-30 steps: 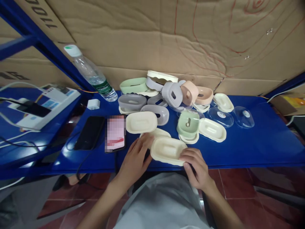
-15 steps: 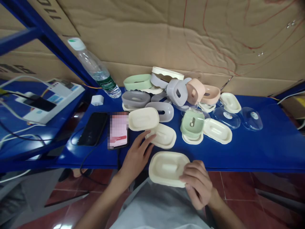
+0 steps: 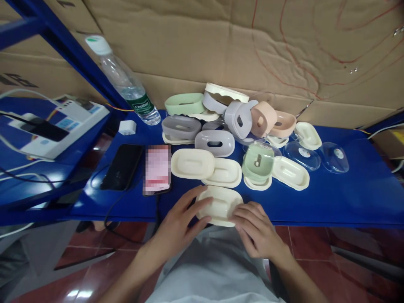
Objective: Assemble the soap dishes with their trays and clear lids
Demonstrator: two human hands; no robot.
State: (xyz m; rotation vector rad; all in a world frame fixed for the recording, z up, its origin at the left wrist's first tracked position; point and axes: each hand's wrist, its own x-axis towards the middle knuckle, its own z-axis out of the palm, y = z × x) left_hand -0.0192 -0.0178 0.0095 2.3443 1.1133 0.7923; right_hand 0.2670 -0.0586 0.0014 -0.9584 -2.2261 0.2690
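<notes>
A shallow cream oval tray (image 3: pixel 221 206), with a raised oblong in its middle, lies level at the table's front edge. My right hand (image 3: pixel 257 229) grips its right end, fingers curled over the rim. Around the left end, my left hand (image 3: pixel 186 216) has its fingers across the top and its thumb at the near side. Just beyond, one cream tray (image 3: pixel 192 163) overlaps a second cream tray (image 3: pixel 225 172). A grey slotted oval cover (image 3: pixel 214 144) lies behind them.
Green, grey and peach slotted covers (image 3: pixel 263 120) are heaped at the back. Clear lids (image 3: pixel 335 158) lie at the right. A lit phone (image 3: pixel 157 168), a dark phone (image 3: pixel 121 166), a water bottle (image 3: pixel 126 86) and a power strip (image 3: pixel 67 126) are at the left.
My left hand has come off the rear trays onto the left end of the held tray. My right hand has brought that tray slightly up and left in view. The overlapping trays have spread apart a little.
</notes>
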